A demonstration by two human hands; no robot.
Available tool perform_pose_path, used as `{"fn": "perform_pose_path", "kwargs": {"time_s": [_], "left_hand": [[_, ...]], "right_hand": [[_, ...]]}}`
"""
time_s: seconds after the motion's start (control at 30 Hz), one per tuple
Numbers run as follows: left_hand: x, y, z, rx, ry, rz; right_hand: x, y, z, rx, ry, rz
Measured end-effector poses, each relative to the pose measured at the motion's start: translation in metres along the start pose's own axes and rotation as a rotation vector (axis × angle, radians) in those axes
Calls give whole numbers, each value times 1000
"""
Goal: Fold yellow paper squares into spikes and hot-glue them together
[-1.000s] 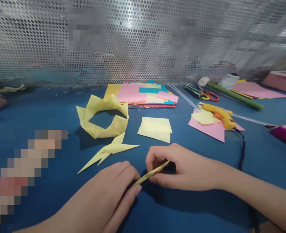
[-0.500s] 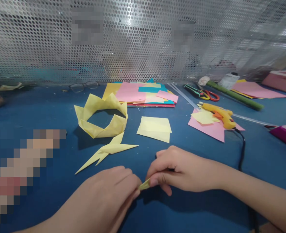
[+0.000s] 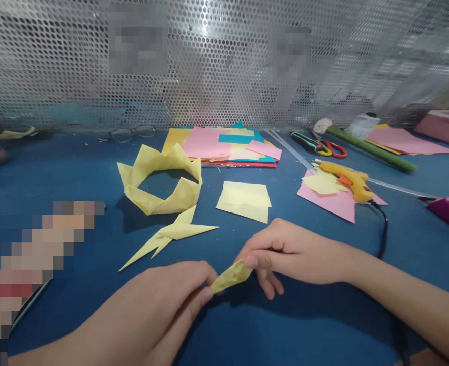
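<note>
Between my hands is a small folded piece of yellow paper point(image 3: 232, 276), held just above the blue table. My left hand point(image 3: 171, 300) pinches its lower left end, and my right hand point(image 3: 281, 254) grips the upper right end between thumb and fingers. Beyond my left hand lies a pointed, folded yellow paper piece point(image 3: 174, 232). Behind that stands a ring of folded yellow paper point(image 3: 159, 206) with upright points. Two overlapping pale yellow paper sheets point(image 3: 244, 201) lie flat beyond my right hand.
At the right, a yellow glue gun point(image 3: 348, 178) rests on pink paper point(image 3: 327, 203), its black cord running toward me. Further back are scissors point(image 3: 334, 149), a green stick point(image 3: 372, 149) and a stack of coloured paper point(image 3: 205, 142). A perforated metal panel point(image 3: 216, 66) borders the table.
My hands have drawn slightly apart, so more of the folded yellow paper shows between them. My right hand has risen a little. The paper on the table stays put.
</note>
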State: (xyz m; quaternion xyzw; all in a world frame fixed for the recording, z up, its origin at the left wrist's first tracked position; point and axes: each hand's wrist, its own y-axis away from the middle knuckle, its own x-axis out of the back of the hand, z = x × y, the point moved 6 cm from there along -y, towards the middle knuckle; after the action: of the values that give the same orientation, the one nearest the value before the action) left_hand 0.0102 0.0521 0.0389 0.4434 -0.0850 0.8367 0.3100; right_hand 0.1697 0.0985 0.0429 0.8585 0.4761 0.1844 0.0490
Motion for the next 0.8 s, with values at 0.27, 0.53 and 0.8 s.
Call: {"fn": "perform_pose_path", "kwargs": {"time_s": [0.27,0.53,0.8], "left_hand": [[-1,-5,4,169,110,-71],[-5,-1,-4,232,190,-28],[-1,-3,1,233,212,54]], "right_hand": [[-1,-3,-9,90,131,78],[1,-6,-6,128,1,127],[4,-7,-9,153,-70,215]]}}
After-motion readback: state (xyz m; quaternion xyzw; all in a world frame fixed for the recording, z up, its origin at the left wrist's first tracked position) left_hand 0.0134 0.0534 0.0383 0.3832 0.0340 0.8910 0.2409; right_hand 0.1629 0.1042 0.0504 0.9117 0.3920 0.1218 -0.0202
